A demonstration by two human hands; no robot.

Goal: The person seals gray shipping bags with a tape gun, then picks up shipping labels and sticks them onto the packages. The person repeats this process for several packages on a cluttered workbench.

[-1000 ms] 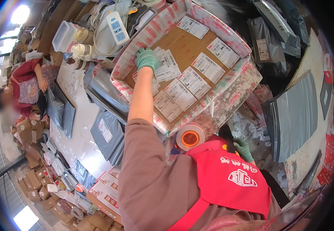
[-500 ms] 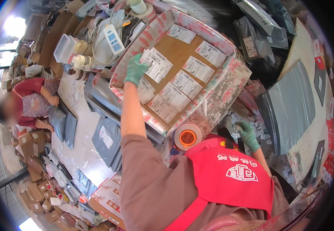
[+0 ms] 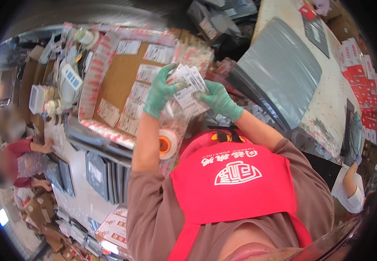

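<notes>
White barcoded shipping labels [image 3: 190, 90], a fanned bunch: now to the right of the tray and before the red apron [image 3: 236, 191], pinched by the left gloved hand [image 3: 159, 92], the right gloved hand [image 3: 220, 102], apart from them half a second ago, having closed on their right edge, which puts the bunch under two-handed control. Container: cardboard tray [image 3: 93, 82], walls covered in red-printed tape, holding further labels [image 3: 128, 47] on its brown floor; tape roll [image 3: 172, 136], orange-cored, near its lower right corner. Outlying: clear plastic tub [image 3: 36, 99], contents indistinct; grey poly mailers [image 3: 284, 69], stacked right.

Label stack [image 3: 192, 87] lifted from tray [image 3: 95, 74] — right hand [image 3: 220, 101] gripping too
</notes>
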